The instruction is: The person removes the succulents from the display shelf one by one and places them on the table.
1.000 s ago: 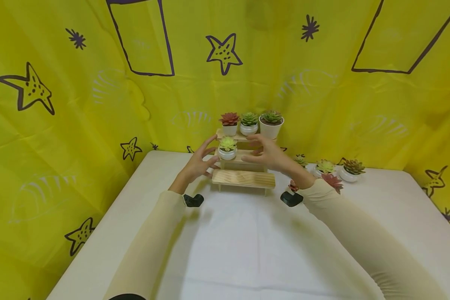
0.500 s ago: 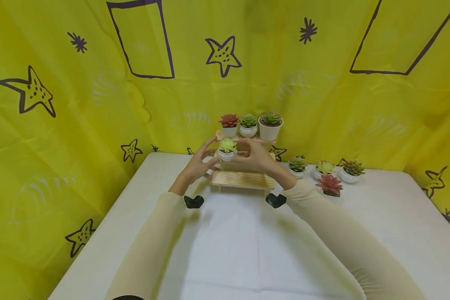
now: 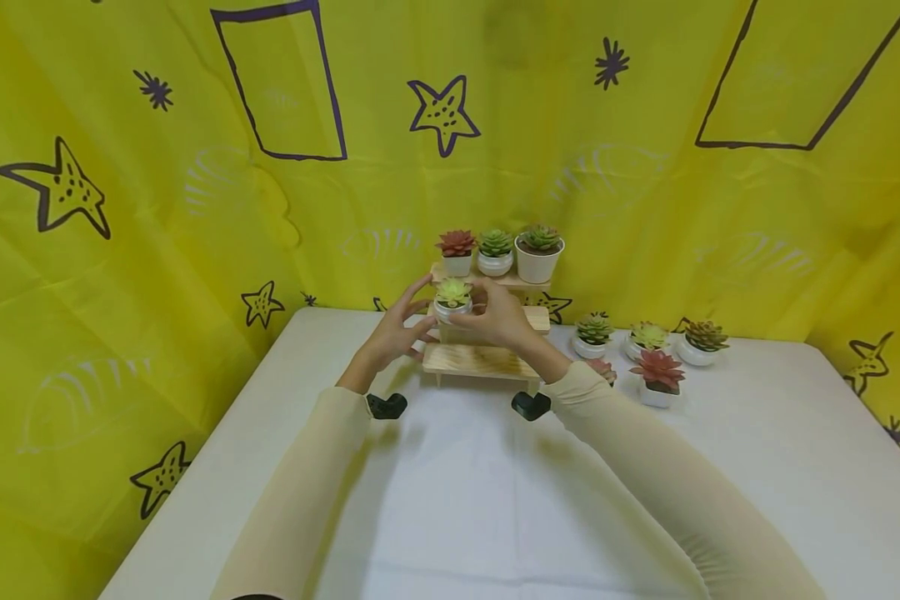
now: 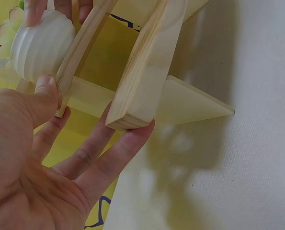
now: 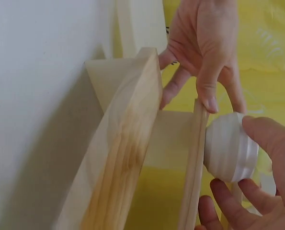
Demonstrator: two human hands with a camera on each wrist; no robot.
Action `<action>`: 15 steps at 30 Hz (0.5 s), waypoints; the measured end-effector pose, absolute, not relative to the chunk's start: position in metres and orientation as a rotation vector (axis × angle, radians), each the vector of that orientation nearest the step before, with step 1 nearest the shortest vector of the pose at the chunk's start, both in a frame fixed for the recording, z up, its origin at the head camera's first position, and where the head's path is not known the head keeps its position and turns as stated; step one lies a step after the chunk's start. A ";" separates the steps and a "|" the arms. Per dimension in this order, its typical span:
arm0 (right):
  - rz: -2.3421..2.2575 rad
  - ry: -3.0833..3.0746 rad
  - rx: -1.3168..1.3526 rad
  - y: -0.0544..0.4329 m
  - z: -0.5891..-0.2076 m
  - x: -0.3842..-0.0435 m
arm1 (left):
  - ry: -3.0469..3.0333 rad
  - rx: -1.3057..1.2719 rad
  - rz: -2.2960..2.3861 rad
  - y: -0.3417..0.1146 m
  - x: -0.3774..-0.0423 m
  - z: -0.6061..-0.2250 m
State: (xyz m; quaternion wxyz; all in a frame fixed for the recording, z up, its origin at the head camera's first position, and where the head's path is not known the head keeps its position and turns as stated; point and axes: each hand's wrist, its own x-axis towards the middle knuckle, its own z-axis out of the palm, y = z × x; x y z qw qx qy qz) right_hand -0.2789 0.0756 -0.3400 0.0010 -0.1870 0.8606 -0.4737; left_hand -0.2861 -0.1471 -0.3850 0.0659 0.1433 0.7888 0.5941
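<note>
A pale yellow-green potted succulent (image 3: 453,292) in a ribbed white pot (image 5: 228,148) stands at the left end of the middle step of a wooden plant stand (image 3: 468,360). My right hand (image 3: 504,318) holds that pot from the right, thumb on one side and fingertips on the other. On the stand's left end my left hand (image 3: 392,337) keeps its grip. The left wrist view has its thumb by the middle step (image 4: 85,52), and spread fingertips touching the ends of the middle and lowest steps.
Three potted succulents, one red (image 3: 457,243), one green (image 3: 495,243) and a larger green one (image 3: 537,265), line the top step. Several more, including a red one (image 3: 658,375), stand on the white table to the right. A yellow curtain (image 3: 390,192) hangs close behind.
My right hand has moved left from beside the stand and closed its fingers on the yellow-green succulent's pot. The left hand has stayed at the stand's left end.
</note>
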 end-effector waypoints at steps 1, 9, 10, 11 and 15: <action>-1.475 2.721 -0.569 0.074 -0.340 -0.279 | 2.378 0.433 1.792 -0.147 -0.286 -0.385; -1.411 2.791 -0.480 0.068 -0.340 -0.277 | 2.367 0.430 1.794 -0.148 -0.289 -0.388; -1.412 2.790 -0.477 0.068 -0.340 -0.277 | 2.368 0.428 1.795 -0.148 -0.289 -0.388; -1.412 2.789 -0.474 0.068 -0.339 -0.277 | 2.366 0.427 1.797 -0.148 -0.289 -0.388; -1.422 2.778 -0.456 0.068 -0.339 -0.276 | 2.359 0.423 1.805 -0.148 -0.289 -0.387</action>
